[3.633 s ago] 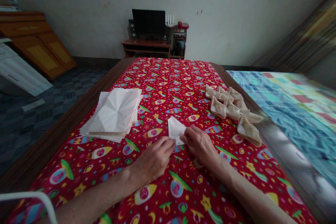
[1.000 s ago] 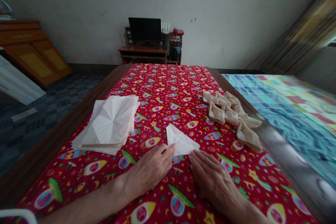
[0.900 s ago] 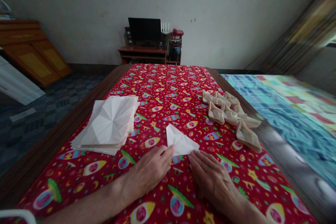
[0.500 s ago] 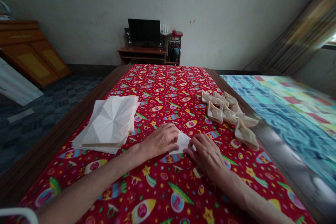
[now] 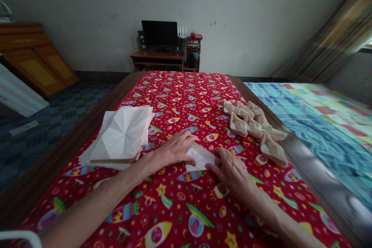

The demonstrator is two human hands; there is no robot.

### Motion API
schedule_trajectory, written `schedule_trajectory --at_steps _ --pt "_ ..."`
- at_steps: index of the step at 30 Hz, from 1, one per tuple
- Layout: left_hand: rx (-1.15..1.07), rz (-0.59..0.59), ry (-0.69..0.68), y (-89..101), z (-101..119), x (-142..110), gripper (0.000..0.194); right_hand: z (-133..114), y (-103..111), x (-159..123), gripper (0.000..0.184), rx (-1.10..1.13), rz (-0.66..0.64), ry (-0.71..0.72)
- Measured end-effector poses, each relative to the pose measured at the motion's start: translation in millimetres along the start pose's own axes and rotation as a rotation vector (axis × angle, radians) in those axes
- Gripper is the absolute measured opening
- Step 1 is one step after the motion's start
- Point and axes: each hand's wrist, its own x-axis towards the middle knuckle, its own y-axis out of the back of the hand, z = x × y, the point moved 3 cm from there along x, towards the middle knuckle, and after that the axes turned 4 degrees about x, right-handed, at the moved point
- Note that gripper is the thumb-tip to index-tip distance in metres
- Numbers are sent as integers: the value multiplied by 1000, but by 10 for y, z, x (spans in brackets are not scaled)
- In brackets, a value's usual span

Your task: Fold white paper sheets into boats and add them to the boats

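A small piece of folded white paper (image 5: 200, 159) lies on the red patterned tablecloth, between my two hands. My left hand (image 5: 179, 148) is at its left side, thumb and fingers spread apart with the thumb touching the paper. The thumb and fingers of my right hand (image 5: 229, 166) pinch the paper's right end, hiding that corner. To the left is a stack of creased white paper sheets (image 5: 123, 133), its top sheet marked with fold lines spreading from the centre. Several folded cream paper pieces (image 5: 247, 120) stand grouped at the right, one of them (image 5: 273, 149) nearer to me.
The red tablecloth (image 5: 186, 97) covers a long table with dark wooden edges (image 5: 95, 135). Beyond its far end are a monitor (image 5: 159, 35) and a red telephone (image 5: 196, 37) on a desk. A bed (image 5: 293, 112) adjoins the right side; a wooden cabinet (image 5: 35, 62) stands left.
My left hand's fingers have spread and lifted off part of the paper, so more of it shows. My right hand has shifted slightly right along the paper.
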Motion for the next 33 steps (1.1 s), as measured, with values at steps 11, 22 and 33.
schedule_trajectory --at_steps 11,22,33 --pt "-54 -27 375 104 -50 -59 55 42 39 491 12 157 -262 -139" --pt "-64 78 350 94 3 -152 16 222 -74 596 41 240 -154 206" --pt "-197 143 330 39 -63 -183 6 154 -54 618 6 365 -181 98"
